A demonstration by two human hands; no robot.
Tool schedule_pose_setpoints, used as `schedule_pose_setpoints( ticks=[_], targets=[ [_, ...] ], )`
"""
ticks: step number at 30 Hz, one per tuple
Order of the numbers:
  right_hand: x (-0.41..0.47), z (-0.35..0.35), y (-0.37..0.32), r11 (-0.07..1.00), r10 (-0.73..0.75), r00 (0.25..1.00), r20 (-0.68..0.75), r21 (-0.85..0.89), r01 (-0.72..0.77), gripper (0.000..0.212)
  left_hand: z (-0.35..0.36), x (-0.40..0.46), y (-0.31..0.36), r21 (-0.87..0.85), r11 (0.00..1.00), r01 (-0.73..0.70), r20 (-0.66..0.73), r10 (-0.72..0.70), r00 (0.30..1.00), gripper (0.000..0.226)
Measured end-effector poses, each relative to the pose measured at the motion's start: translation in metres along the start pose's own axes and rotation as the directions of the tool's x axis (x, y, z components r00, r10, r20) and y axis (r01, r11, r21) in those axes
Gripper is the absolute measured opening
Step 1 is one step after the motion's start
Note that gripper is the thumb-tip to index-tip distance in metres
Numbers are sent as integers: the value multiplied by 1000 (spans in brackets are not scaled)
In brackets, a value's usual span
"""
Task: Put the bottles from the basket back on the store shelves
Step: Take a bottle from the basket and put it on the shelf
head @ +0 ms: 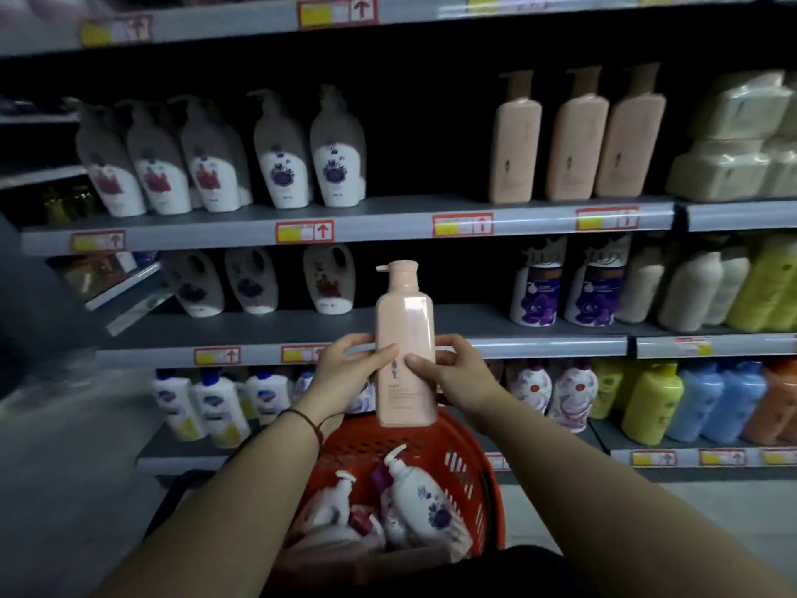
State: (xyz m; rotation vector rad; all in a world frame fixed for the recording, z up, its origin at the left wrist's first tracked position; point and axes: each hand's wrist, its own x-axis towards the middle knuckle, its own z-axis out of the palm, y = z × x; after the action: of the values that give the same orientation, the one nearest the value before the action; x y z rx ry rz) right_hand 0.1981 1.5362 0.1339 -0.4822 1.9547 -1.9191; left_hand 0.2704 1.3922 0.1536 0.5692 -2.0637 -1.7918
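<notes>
Above the red basket (470, 481), both hands (345, 373) (457, 373) grip the upright pink bottle (405, 338) between them.

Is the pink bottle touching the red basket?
Cannot tell. In the head view the pink bottle overlaps the red basket rim, hiding any gap.

the held bottle (404, 343) stands upright between the left hand (349, 373) and the right hand (457, 377), in front of the shelves (388, 217) and above the basket (470, 468). more bottles, among them a pump bottle (420, 494), lie in the basket, which sits near the bottom between the forearms. on the shelf above the held bottle, three tall bottles (578, 140) stand to the right and a row of pump bottles (224, 157) to the left, with wrapped packs (733, 144) at far right. behind the hands runs a lower shelf (539, 345).
</notes>
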Motion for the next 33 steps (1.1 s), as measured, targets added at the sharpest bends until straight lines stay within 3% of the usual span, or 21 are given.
schedule_pose_setpoints(
  ticks=[6, 13, 19, 21, 26, 29, 33],
  targets=[
    [7, -30, -1, 999, -41, 997, -69, -18, 39, 50, 32, 7, 10, -25, 998, -49, 71, 51, 996, 31],
    [51, -61, -75, 977, -215, 967, -134, -18, 215, 46, 50, 57, 68, -229, 964, -137, 196, 183, 963, 69],
    [104, -74, -145, 939, -343, 926, -157, -83, 333, 43, 57, 119, 128, -306, 924, -228, 251, 310, 917, 73],
    [130, -79, -158, 936, -351, 916, -196, -106, 336, 46, 62, 139, 146, -317, 914, -254, 245, 338, 909, 73],
    [194, -97, -179, 923, -384, 891, -242, -102, 370, 31, 81, 196, 174, -291, 911, -292, 201, 356, 912, 79],
    [221, -107, -185, 918, -398, 889, -229, -104, 384, 38, 93, 227, 180, -257, 907, -332, 180, 383, 906, 79],
    [245, -112, -189, 871, -465, 871, -157, -256, 419, 52, 103, 257, 179, -266, 884, -385, 108, 424, 899, 76]
  ],
)
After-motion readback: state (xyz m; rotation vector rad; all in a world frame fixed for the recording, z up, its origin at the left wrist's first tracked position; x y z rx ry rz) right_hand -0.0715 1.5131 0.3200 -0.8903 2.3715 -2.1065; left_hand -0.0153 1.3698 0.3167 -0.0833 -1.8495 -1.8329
